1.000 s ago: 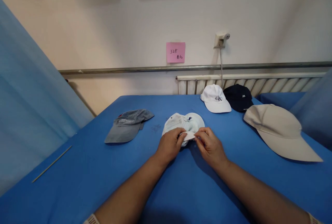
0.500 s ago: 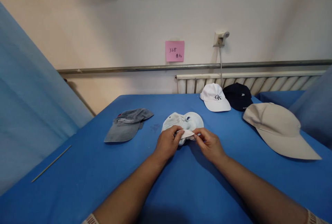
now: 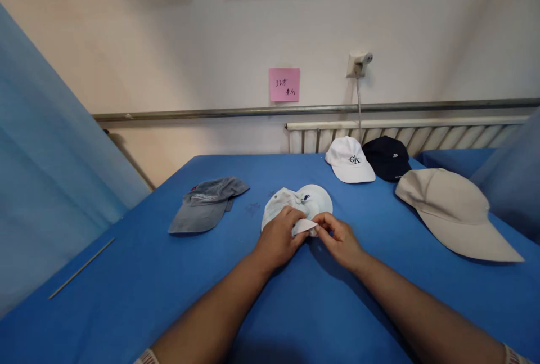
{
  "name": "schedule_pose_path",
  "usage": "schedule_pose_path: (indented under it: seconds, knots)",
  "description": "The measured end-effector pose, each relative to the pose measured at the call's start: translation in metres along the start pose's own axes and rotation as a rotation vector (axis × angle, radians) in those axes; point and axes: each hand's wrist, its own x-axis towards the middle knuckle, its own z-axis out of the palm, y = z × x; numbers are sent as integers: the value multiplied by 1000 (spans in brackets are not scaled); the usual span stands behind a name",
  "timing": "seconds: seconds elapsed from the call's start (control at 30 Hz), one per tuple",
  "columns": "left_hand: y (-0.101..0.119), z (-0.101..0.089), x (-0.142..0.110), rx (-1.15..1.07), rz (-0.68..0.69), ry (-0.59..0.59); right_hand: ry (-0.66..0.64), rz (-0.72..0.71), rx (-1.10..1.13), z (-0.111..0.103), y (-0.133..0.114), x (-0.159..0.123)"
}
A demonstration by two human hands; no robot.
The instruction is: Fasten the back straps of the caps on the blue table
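- Left hand (image 3: 279,240) gripping the near edge of a pale mint-white fabric cap with a dark emblem (image 3: 314,206); right hand (image 3: 341,242) pinching the tip of its whitish flap (image 3: 304,225); cap lying under and just beyond both
- Left of the hands: grey fabric cap with curved bill (image 3: 206,206); farther left, thin straight stick (image 3: 82,268)
- Beyond the right hand: white black-lettered cap (image 3: 350,160), touching black cap (image 3: 386,158)
- Right of the hands: large beige cap (image 3: 453,206); all on a blue-covered surface (image 3: 291,313)
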Motion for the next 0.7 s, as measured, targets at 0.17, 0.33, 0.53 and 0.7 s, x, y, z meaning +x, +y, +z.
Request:
schedule_pose_path:
  seconds: [0.17, 0.33, 0.53, 0.7]
  knots:
    - [-6, -2, 2, -79, -24, -55, -91, -38, -53, -1, 2, 3]
    - [-9, 0, 4, -337, -137, -203, -177, -21, -33, -6, 8, 6]
    - [-16, 6, 5, -745, -235, -228, -195, 24, 75, -7, 16, 6]
    - [-18, 5, 4, -711, -247, -260, -188, 55, 106, -7, 17, 6]
